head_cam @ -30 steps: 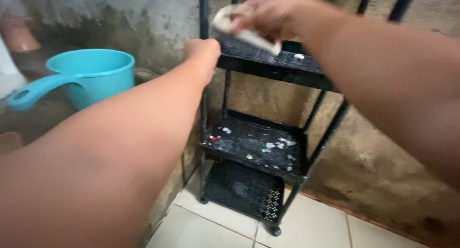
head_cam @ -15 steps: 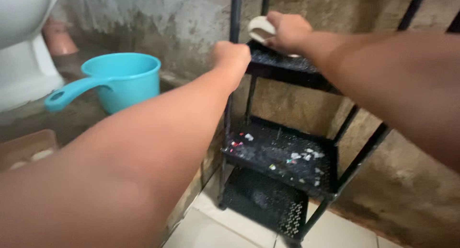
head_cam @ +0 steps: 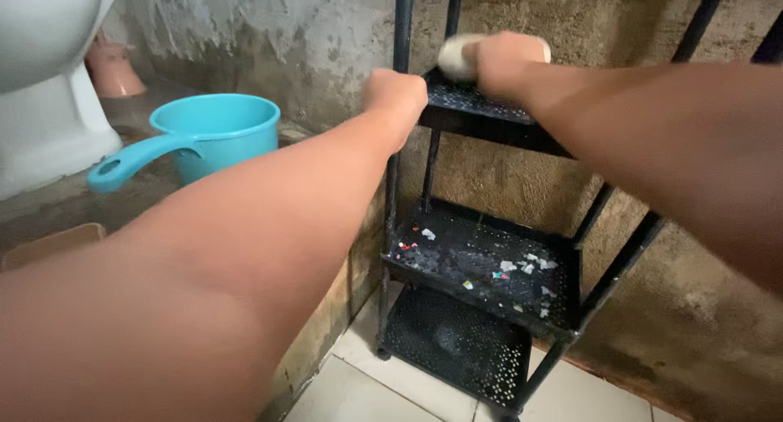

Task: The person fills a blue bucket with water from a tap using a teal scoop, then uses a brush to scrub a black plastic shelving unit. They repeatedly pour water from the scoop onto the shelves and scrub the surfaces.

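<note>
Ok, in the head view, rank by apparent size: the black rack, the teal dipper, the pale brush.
1. Black rack, largest, runs past the frame.
2. Teal dipper.
3. Pale brush, smallest, though the right hand covers much of it.

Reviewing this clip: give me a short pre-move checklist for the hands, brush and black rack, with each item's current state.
1. Left hand gripping the front post of the black rack: ok.
2. Right hand closed on the pale scrub brush: ok.
3. Brush in contact with the top shelf: cannot tell, the hand hides it.
4. Middle shelf free of scraps: not ok, small coloured bits lie on it.
5. Teal dipper apart from the rack: ok.
</note>
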